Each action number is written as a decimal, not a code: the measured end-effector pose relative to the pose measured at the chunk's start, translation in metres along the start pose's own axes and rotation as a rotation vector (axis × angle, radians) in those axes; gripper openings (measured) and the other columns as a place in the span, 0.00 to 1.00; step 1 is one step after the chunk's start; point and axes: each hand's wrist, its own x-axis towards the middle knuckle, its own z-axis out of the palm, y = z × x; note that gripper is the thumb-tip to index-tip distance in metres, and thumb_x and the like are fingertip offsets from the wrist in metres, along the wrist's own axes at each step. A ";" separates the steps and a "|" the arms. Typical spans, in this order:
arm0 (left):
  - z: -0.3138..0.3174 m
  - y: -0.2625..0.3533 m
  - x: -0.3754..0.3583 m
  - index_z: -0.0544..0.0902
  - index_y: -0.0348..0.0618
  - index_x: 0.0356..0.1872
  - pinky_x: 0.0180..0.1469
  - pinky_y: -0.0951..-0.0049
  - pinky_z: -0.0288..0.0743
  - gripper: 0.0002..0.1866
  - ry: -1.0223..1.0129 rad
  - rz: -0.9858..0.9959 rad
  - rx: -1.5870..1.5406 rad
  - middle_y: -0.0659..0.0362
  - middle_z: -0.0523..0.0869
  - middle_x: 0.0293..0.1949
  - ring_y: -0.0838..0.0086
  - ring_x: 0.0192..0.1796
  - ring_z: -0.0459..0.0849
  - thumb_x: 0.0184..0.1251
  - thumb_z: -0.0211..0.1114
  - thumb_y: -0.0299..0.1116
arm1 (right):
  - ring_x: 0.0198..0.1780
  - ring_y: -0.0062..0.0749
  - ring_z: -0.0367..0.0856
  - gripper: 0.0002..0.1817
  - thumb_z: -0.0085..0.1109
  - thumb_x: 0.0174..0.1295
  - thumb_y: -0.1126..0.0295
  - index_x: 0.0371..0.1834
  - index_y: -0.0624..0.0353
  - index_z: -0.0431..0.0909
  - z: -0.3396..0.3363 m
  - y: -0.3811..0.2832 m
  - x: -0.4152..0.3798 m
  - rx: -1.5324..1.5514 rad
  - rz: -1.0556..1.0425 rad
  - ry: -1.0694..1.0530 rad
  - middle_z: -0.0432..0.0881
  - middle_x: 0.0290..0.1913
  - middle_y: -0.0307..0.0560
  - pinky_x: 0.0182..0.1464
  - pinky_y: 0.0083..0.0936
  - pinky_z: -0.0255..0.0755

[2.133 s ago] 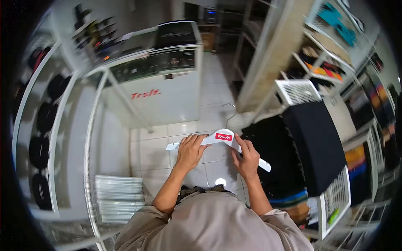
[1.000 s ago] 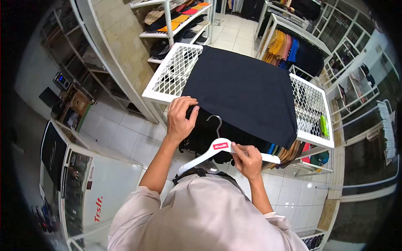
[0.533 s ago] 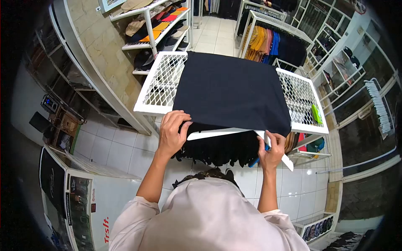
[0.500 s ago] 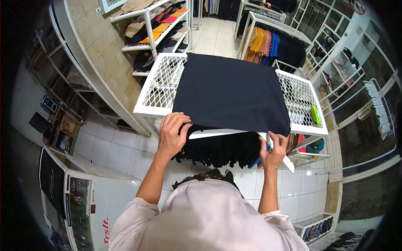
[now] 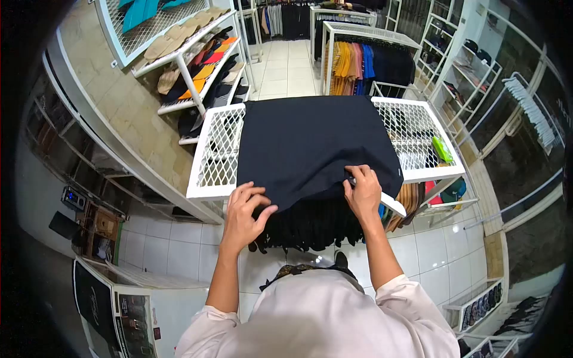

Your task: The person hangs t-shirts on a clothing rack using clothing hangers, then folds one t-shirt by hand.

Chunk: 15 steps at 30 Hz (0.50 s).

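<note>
A black garment (image 5: 304, 137) lies across a white mesh-topped rack (image 5: 212, 191), its front edge loose and wrinkled. My left hand (image 5: 243, 215) rests at its near left corner, fingers spread and thumb apart, touching the cloth. Closer to the right side, my right hand (image 5: 363, 191) pinches what looks like a white clothes hanger around its neck. One tapered arm of the hanger (image 5: 394, 206) sticks out right of that hand. Its other arm is hidden under the raised cloth. A tiny pale label shows at the garment's right edge.
Dark clothes (image 5: 304, 230) hang under the rack top. A bright green packet (image 5: 442, 149) lies on the mesh at right. Shelves of caps (image 5: 197, 83) stand ahead on the left, and a rack of coloured shirts (image 5: 355, 62) is farther ahead. White hangers (image 5: 528, 110) hang at right.
My right hand has moved left and forward with the hanger, whose left arm has gone under the cloth. The cloth now bulges there. My left hand's fingers have spread. The view has shifted.
</note>
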 end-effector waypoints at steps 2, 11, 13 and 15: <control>0.017 -0.004 0.022 0.88 0.38 0.42 0.66 0.53 0.73 0.10 0.069 -0.025 -0.072 0.49 0.88 0.53 0.50 0.63 0.80 0.64 0.74 0.31 | 0.52 0.51 0.82 0.18 0.71 0.56 0.75 0.51 0.54 0.85 0.000 0.002 -0.001 0.011 -0.016 -0.010 0.83 0.48 0.48 0.55 0.40 0.77; 0.064 -0.020 0.045 0.87 0.39 0.53 0.59 0.58 0.75 0.14 0.009 -0.030 -0.028 0.53 0.85 0.48 0.55 0.53 0.81 0.68 0.71 0.31 | 0.38 0.50 0.84 0.13 0.68 0.53 0.79 0.42 0.58 0.80 -0.030 0.029 0.005 -0.029 -0.138 0.165 0.85 0.35 0.50 0.43 0.41 0.75; 0.065 -0.019 0.046 0.87 0.39 0.53 0.59 0.58 0.75 0.14 0.047 -0.036 -0.008 0.52 0.84 0.46 0.55 0.52 0.81 0.69 0.70 0.31 | 0.37 0.48 0.85 0.14 0.70 0.51 0.79 0.41 0.57 0.79 -0.055 0.041 0.010 -0.089 -0.232 0.082 0.85 0.34 0.48 0.40 0.41 0.76; 0.067 -0.019 0.045 0.88 0.40 0.53 0.59 0.57 0.75 0.14 0.044 -0.032 -0.005 0.52 0.84 0.45 0.55 0.52 0.81 0.70 0.70 0.31 | 0.38 0.49 0.85 0.17 0.70 0.48 0.81 0.42 0.57 0.79 -0.067 0.053 0.011 -0.055 -0.257 0.018 0.85 0.35 0.48 0.43 0.43 0.78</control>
